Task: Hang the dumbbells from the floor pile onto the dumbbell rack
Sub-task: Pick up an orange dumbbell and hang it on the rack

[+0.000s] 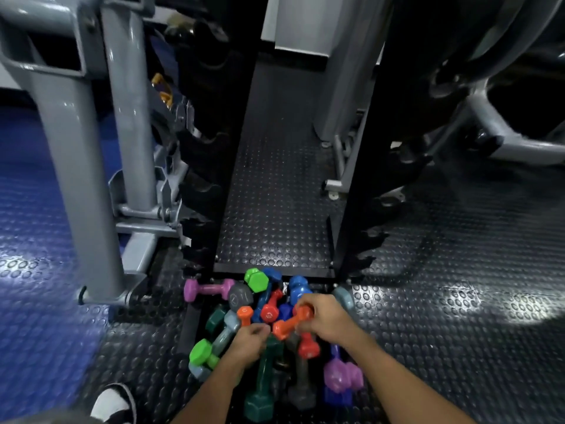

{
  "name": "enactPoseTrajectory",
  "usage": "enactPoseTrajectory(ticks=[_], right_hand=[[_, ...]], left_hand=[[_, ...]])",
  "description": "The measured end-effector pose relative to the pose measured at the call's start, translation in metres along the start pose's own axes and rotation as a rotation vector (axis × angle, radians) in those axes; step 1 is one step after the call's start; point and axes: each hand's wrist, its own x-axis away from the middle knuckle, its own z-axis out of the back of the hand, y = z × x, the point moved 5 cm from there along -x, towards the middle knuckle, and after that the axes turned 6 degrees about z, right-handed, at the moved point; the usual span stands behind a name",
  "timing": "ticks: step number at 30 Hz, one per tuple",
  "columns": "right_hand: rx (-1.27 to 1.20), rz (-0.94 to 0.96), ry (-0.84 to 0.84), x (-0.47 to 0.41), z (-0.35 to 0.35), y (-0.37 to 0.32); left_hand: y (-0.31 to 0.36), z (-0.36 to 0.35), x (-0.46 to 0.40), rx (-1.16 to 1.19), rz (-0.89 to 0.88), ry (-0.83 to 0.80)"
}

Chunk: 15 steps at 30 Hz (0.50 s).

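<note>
A pile of coloured dumbbells (260, 325) lies on the floor at the foot of the black dumbbell rack (198, 191), whose toothed uprights rise left and right with bare hooks. My right hand (324, 319) is closed around an orange dumbbell (290, 324) in the middle of the pile. My left hand (249, 342) is closed on the handle of another orange dumbbell (245, 313), whose head sticks up above my fingers. Around them lie green (256, 280), purple (208, 289), blue (298, 290), red (270, 310), grey and dark green (263, 387) dumbbells.
A grey steel machine frame (79, 166) stands at the left, close to the rack. More grey equipment (495, 139) stands at the back right. The floor is studded rubber, black (443, 270) here and blue (36, 240) to the left. My white shoe (114, 403) shows at the bottom left.
</note>
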Motion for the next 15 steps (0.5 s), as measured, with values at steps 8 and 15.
enactPoseTrajectory(ticks=[8,15], right_hand=[[-0.267,0.132,0.202,0.026,0.084,-0.079],[-0.316,0.334,0.265,0.060,0.208,-0.182]], left_hand=[[0.125,0.011,0.061,0.396,-0.222,-0.005],[0.296,0.041,0.165,0.405,-0.567,0.063]])
